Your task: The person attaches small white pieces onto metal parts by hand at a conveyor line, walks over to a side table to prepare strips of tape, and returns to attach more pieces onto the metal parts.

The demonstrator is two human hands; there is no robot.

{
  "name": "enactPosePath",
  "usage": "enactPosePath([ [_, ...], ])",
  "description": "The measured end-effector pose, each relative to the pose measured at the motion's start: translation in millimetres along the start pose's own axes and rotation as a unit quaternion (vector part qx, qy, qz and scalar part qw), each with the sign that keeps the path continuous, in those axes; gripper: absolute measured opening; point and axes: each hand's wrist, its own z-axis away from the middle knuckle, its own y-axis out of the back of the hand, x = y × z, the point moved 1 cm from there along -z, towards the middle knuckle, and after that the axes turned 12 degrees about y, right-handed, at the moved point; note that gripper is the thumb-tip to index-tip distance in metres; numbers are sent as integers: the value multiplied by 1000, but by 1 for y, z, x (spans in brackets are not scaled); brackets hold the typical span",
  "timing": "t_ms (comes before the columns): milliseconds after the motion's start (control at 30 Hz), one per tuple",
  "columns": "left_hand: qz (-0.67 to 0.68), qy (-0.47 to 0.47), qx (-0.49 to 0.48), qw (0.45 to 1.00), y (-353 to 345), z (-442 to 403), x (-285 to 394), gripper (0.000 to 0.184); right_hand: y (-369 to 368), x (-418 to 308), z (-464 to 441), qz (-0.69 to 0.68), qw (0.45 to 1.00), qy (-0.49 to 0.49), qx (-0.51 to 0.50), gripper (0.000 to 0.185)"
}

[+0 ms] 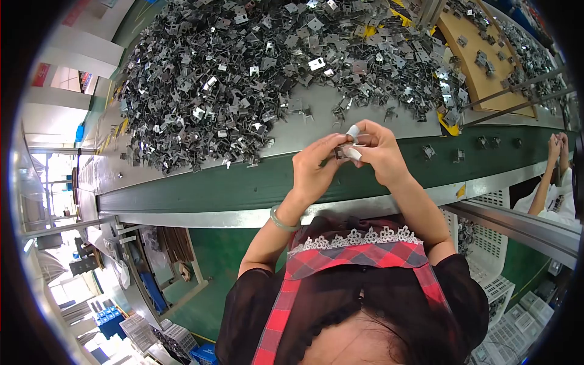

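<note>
My left hand point(316, 165) and my right hand point(381, 152) meet over the green belt point(243, 188), close to the edge of the metal table. Between their pinched fingertips is a small metal part point(342, 152), partly hidden by the fingers. White wraps cover some fingertips of my right hand. Just beyond the hands, a few loose metal parts lie on the bare steel surface point(316, 97), in front of a large heap of similar parts point(207, 79).
Several metal parts lie on the belt to the right. A brown board point(480, 61) with parts on it stands at the back right. A co-worker's hands point(558, 146) show at the far right. White crates point(490, 243) stand below the metal rail point(517, 225).
</note>
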Motion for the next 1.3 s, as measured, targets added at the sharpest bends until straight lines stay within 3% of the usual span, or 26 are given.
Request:
enactPosePath([
  [67,-6,-7,7,1000,-2,2,-1,41,-3,7,1,-12,999,-33,2,19],
  [100,-39,-32,46,998,-3,4,-3,41,-9,9,8,172,983,70,20,18],
  [133,-73,-56,84,992,-3,6,-5,40,-16,9,11,347,922,169,37,17],
  [167,-75,-56,86,992,-1,8,-8,40,-19,7,12,385,909,158,24,16],
  [300,-105,-64,20,992,4,9,-19,43,-10,8,5,436,895,99,-13,20],
  [367,-102,-78,13,992,7,11,-20,45,-5,22,6,237,966,97,-42,24],
  [467,-188,-121,5,975,19,5,-2,42,5,31,9,308,944,82,-87,24],
  [533,-221,-52,-80,971,31,-5,0,41,1,27,13,341,930,110,-84,19],
  [567,-223,-38,-30,974,37,-11,-13,38,0,27,14,365,921,106,-88,19],
  [667,-412,-50,115,903,65,-40,-25,31,-3,33,17,364,922,106,-84,17],
  [733,-433,-77,118,890,74,-57,-43,27,-1,41,17,373,917,108,-90,19],
  [800,-454,-99,113,878,78,-68,-51,23,-2,42,17,422,890,128,-116,24],
  [867,-490,-67,32,868,80,-76,-52,13,-5,40,19,548,815,134,-135,36],
  [900,-492,-80,37,866,80,-78,-50,13,-6,36,19,579,786,148,-159,46],
  [1000,-434,-112,84,890,79,-86,-44,9,-7,20,18,540,799,194,-181,49],
  [1067,-365,-108,169,909,70,-85,-29,11,-8,21,11,555,789,218,-147,51],
  [1133,-347,-147,185,908,57,-80,-11,10,-18,12,-3,475,849,221,-66,57],
  [1167,-209,-52,132,968,47,-74,-5,8,-21,12,-9,472,842,255,-57,60],
  [1200,-65,45,74,994,39,-68,0,7,-21,13,-13,471,843,256,-55,60],
  [1267,4,120,-3,993,26,-52,8,7,-23,13,-16,465,794,390,-19,61],
  [1300,93,166,-39,981,22,-47,7,8,-22,14,-16,445,789,424,6,52],
])
